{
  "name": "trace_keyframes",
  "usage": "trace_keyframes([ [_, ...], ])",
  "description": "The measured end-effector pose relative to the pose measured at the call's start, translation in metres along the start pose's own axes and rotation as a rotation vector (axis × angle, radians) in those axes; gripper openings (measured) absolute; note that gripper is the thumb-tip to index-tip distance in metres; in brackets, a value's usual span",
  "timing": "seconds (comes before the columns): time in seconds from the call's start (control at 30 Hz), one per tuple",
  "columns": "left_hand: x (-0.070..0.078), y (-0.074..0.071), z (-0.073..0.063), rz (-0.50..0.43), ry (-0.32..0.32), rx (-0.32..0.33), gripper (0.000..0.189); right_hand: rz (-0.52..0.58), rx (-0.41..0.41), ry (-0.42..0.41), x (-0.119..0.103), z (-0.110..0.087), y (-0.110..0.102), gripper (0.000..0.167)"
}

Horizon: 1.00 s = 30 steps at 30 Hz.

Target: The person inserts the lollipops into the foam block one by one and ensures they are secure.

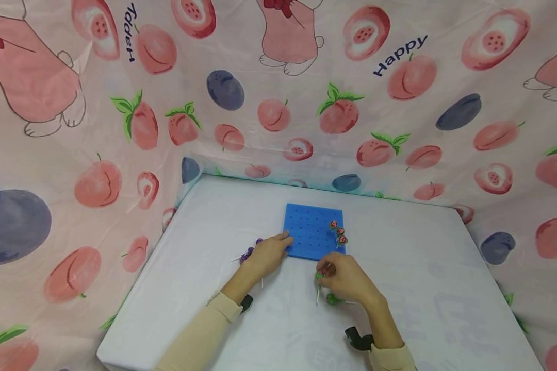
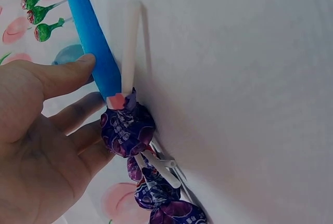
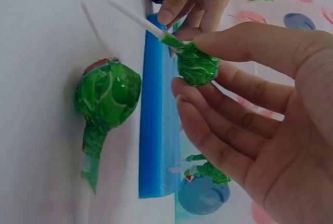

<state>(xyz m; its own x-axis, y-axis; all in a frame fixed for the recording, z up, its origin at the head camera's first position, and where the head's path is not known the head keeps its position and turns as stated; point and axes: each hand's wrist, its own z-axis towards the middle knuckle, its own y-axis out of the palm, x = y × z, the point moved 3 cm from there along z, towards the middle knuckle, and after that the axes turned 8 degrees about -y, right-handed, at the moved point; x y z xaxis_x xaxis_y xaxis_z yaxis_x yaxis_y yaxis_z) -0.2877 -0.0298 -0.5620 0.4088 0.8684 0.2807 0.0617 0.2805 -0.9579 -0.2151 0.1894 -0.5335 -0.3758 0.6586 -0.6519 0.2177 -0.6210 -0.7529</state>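
Observation:
A blue foam board [image 1: 308, 226] with rows of small holes lies on the white table. My left hand [image 1: 269, 253] holds it by the near left corner, thumb against the edge. In the right wrist view, my right hand [image 3: 260, 94] pinches a green-wrapped lollipop [image 3: 197, 65] by its candy head, the white stick pointing away from the palm. That hand is just off the board's near edge. Another green lollipop [image 3: 106, 94] lies on the table below it. Several lollipops with red and green wrappers [image 1: 341, 234] stand in a row along the board's right side.
Several purple-wrapped lollipops [image 2: 127, 125] lie on the table beside my left hand, partly hidden by it in the head view. A cloth printed with fruit [image 1: 274, 114] hangs behind and around the white table [image 1: 413, 247].

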Motion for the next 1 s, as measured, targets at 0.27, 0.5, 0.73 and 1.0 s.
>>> trace_keyframes([
  [0.27, 0.001, 0.000, 0.000, -0.004, 0.003, 0.000, 0.034, -0.002, 0.073, -0.048, -0.004, -0.002, -0.006, 0.025],
  [0.5, 0.000, 0.000, 0.000, 0.008, 0.015, 0.018, 0.027, -0.016, 0.127, -0.092, -0.005, -0.002, -0.009, 0.029],
  [0.73, 0.000, 0.000, 0.000, 0.001, 0.021, 0.027, 0.024, -0.010, 0.210, -0.143, -0.006, 0.000, -0.012, 0.030],
  [1.0, 0.001, 0.000, -0.001, 0.003, 0.032, 0.036, 0.025, -0.033, 0.310, -0.172, -0.005, 0.000, -0.017, 0.032],
])
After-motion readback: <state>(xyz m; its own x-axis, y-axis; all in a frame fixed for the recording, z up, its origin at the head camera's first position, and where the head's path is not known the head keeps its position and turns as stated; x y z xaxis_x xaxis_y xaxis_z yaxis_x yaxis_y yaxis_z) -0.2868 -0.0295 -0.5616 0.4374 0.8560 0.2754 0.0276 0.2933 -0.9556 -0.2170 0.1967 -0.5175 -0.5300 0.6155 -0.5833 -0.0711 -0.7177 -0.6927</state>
